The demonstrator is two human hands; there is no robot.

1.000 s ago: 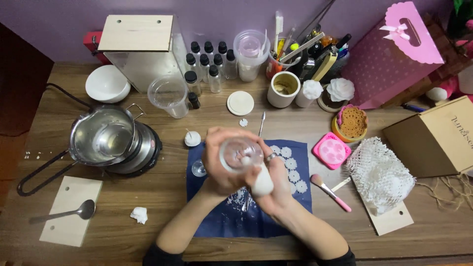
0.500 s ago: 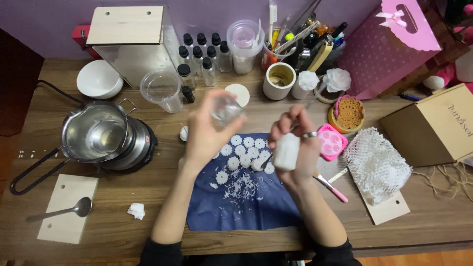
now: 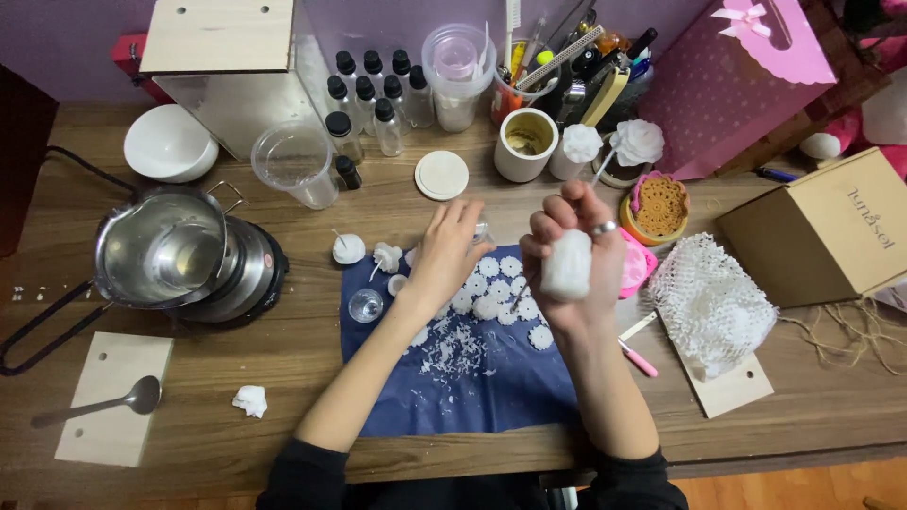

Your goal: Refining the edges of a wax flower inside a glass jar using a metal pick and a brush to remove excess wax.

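Now lowering the left hand (image 3: 444,253) onto the cloth (image 3: 472,378), its grip hidden; right hand (image 3: 572,250) still clutching the candle (image 3: 567,267).

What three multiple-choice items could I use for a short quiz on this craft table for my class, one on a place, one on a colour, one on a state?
1. Where does the metal spoon lie?
A. in the white bowl
B. on a pale board at the table's left front
C. on the blue cloth

2. What colour is the cloth under the hands?
A. dark blue
B. red
C. green

3. What is the right hand doing?
A. lying flat and empty
B. gripping a white object
C. holding the spoon

Answers: 1 B, the spoon rests on the board; 2 A, the cloth is navy; 3 B, the fingers close round the white object above the cloth.
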